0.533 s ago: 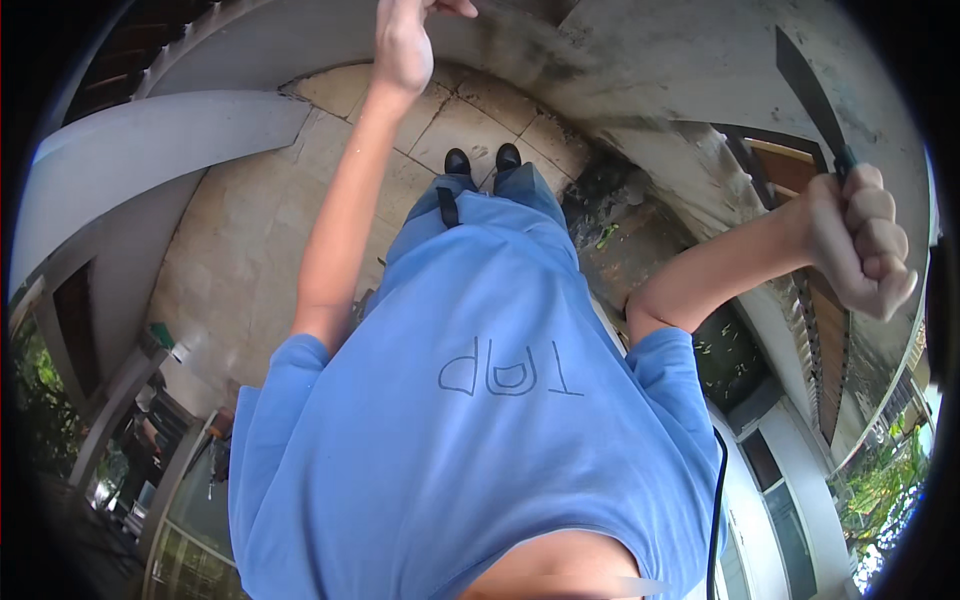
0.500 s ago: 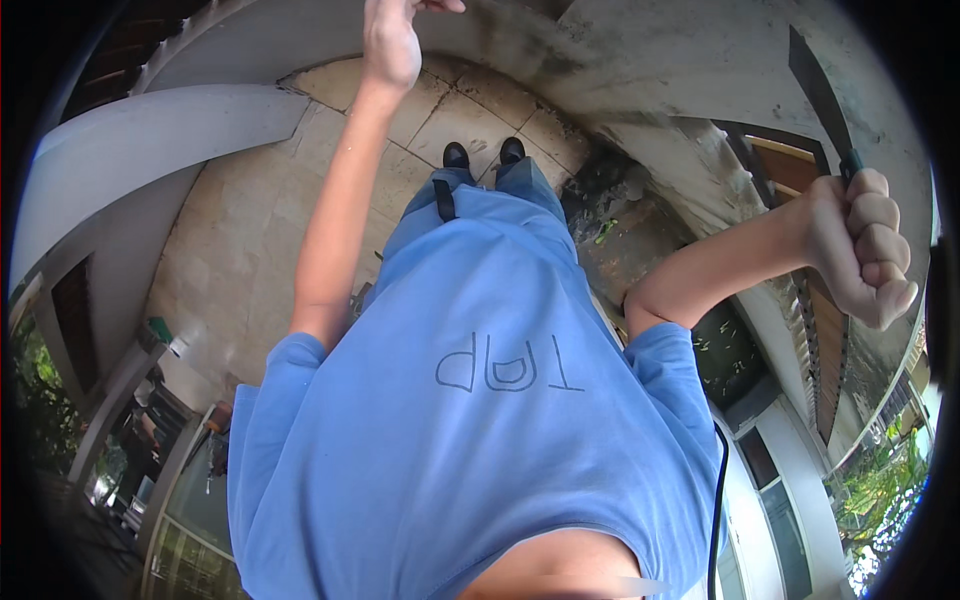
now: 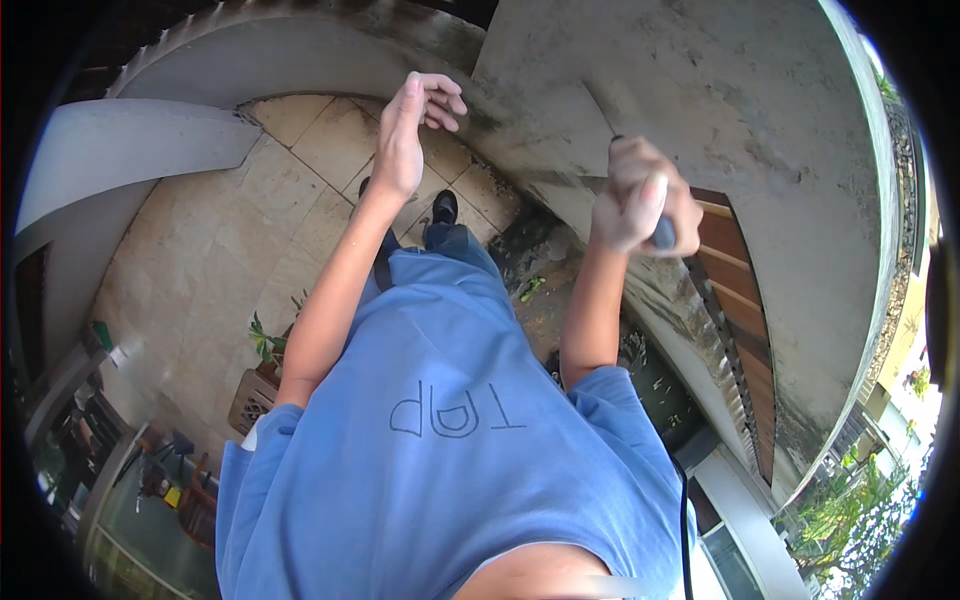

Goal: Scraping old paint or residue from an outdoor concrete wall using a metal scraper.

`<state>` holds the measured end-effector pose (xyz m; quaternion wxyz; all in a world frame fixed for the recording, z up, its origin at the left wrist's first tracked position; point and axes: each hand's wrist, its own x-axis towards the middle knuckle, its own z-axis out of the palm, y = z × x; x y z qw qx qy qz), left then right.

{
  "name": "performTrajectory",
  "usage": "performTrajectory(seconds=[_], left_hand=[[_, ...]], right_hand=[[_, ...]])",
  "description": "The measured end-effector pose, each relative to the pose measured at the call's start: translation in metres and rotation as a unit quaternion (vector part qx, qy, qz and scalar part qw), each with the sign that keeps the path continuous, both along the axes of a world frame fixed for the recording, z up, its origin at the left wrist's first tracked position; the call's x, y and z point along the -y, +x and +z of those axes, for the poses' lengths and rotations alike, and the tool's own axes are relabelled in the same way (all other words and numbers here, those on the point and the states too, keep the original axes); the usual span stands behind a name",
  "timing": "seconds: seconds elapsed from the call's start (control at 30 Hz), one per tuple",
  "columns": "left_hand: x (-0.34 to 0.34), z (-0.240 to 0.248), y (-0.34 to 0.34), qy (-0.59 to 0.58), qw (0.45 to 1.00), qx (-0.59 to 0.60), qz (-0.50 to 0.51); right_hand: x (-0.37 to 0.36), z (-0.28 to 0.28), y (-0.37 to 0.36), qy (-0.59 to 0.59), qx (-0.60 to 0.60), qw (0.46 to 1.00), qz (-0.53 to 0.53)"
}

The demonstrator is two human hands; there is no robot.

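Note:
My right hand is closed in a fist around the dark handle of a knife, raised in front of me on the right. Past my knuckles the thin dark blade points up and to the left; it appears nearly edge-on and looks narrow against the grey wall. How close the blade is to the wall I cannot tell. Left of it, my left hand is held up in the air, empty, its fingers apart and loosely bent. Both forearms reach forward from my blue shirt.
A stained concrete wall rises ahead and to the right, with a wooden-slatted opening in it. Pale tiles cover the floor. A potted plant stands by my left elbow; a curved white ledge lies at far left.
My right hand has swung inward from the far right with the knife, whose blade has turned from broadside to edge-on. My left hand has come lower, showing its fingers. My view has shifted right.

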<state>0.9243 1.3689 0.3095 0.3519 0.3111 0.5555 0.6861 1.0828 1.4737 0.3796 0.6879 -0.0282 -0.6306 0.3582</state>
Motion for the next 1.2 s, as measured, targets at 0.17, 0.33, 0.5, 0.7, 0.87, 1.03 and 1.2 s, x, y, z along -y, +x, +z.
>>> performTrajectory(seconds=[0.17,0.33,0.5,0.7,0.87,1.03,1.2], left_hand=[[-0.01,-0.016,0.025,-0.019,0.999,0.022,0.019],[0.006,-0.039,0.048,-0.084,0.995,0.054,0.011],[0.013,-0.056,0.058,-0.102,0.99,0.092,0.017],[0.016,-0.073,0.061,-0.124,0.984,0.124,0.025],[0.011,-0.081,0.057,-0.129,0.985,0.113,0.029],[0.006,-0.074,0.068,-0.102,0.987,0.125,0.019],[0.005,-0.077,0.073,-0.114,0.986,0.124,0.022]], right_hand=[[0.005,-0.056,0.004,0.073,0.108,0.989,-0.076],[0.021,-0.058,0.001,0.133,0.162,0.978,0.018],[0.006,-0.11,-0.002,0.129,0.299,0.945,-0.003],[-0.006,-0.13,0.008,0.028,0.262,0.963,-0.051],[0.018,-0.102,0.011,0.14,0.256,0.956,0.04],[0.029,-0.112,0.002,0.074,0.228,0.968,0.066],[0.026,-0.056,0.002,0.061,0.165,0.983,0.058]])
